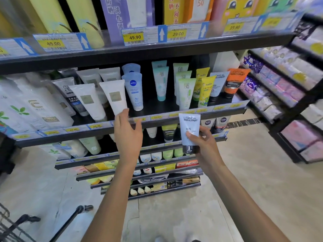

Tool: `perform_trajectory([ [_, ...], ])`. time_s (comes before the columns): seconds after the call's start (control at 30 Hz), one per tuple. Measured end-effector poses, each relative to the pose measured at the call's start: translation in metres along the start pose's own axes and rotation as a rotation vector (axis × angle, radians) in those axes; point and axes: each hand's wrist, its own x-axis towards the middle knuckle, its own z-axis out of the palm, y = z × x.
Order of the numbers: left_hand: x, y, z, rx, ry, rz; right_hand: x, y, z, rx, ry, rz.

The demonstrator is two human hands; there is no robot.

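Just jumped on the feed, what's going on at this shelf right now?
A person stands at a store shelf of skincare tubes. The right hand grips a pale blue L'Oreal Men Expert tube, cap down, in front of the shelf. The left hand is open, fingertips right by the foot of a white tube on the shelf; whether they touch is unclear.

The L'Oréal Men Expert tube (189, 127) in the right hand (205, 142) is smooth pale-blue plastic with a satin finish; its black cap (190, 149) is glossy. The white tubes (114, 96) to the left look like matt plastic, the Nivea tube (134, 89) slightly shinier. The shelf boards (157, 49) are dark matt metal, fronted by clear glossy plastic strips (185, 33) holding paper price tags (135, 37). The far-right packs (279, 79) wear shiny film. The floor (253, 189) is smooth tile, dully sheened.
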Motion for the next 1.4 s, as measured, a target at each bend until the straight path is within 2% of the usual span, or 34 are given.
perform_trajectory([
  [0.1,-0.011,0.014,0.017,0.043,-0.109,0.085,0.000,-0.010,-0.014,0.013,0.021,-0.015],
  [0.23,-0.018,0.040,0.040,0.184,-0.138,0.321,0.007,-0.031,-0.036,-0.007,0.045,-0.066],
  [0.53,0.010,0.068,0.090,0.477,-0.441,0.330,0.054,-0.099,-0.074,-0.143,0.038,-0.246],
  [0.63,0.011,0.067,0.098,0.564,-0.433,0.328,0.075,-0.122,-0.082,-0.212,0.046,-0.322],
  [0.8,0.012,0.060,0.102,0.576,-0.393,0.328,0.110,-0.144,-0.089,-0.349,0.049,-0.418],
  [1.1,0.010,0.055,0.105,0.540,-0.360,0.318,0.147,-0.150,-0.091,-0.513,-0.003,-0.449],
  [1.4,0.009,0.057,0.106,0.528,-0.356,0.304,0.165,-0.145,-0.098,-0.754,-0.090,-0.383],
])
